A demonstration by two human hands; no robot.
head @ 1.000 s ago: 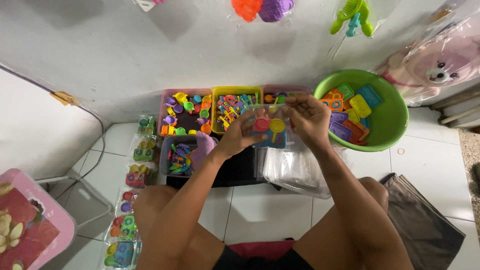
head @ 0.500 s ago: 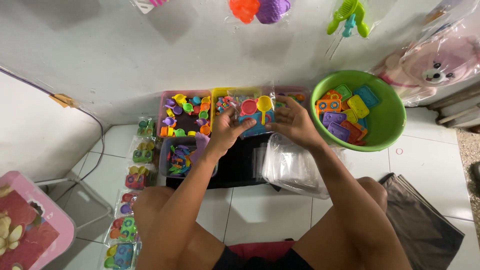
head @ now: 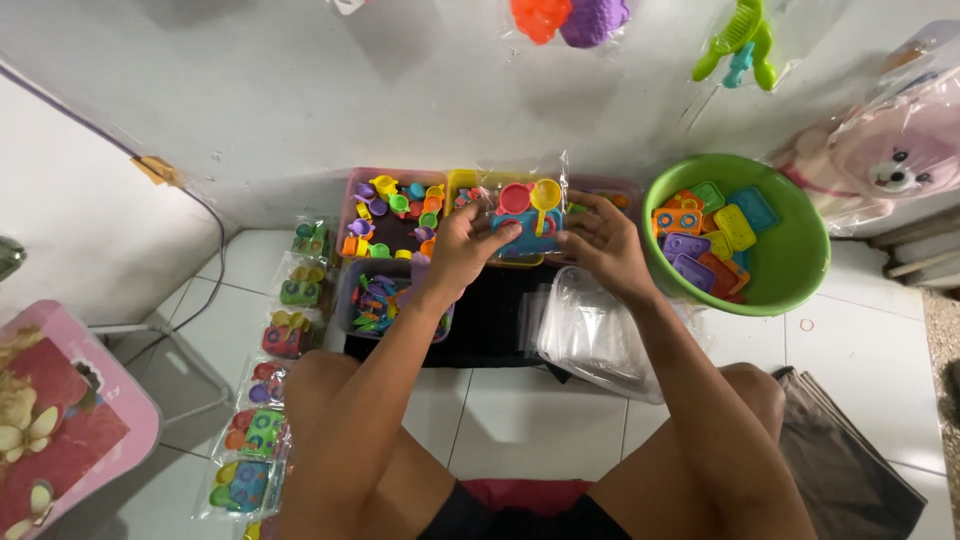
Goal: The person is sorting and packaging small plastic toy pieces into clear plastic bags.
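Observation:
Both my hands hold a clear plastic bag (head: 528, 205) with small toy kitchen pieces in it: a red cup, a yellow ladle and a blue toy stove. My left hand (head: 468, 245) grips the bag's left side. My right hand (head: 598, 238) grips its right side. The bag is held up over the yellow tray (head: 462, 180) of small coloured toy parts.
A pink tray (head: 352, 195) of toy cups and a grey tray (head: 348, 290) sit left of the yellow one. A green basin (head: 800, 265) with toy stoves stands at right. A stack of empty clear bags (head: 590, 335) lies ahead. Filled bags (head: 265, 430) line the floor at left.
The bag of toys has moved up and away from me, from over the stack of empty bags to over the trays. Both hands went with it.

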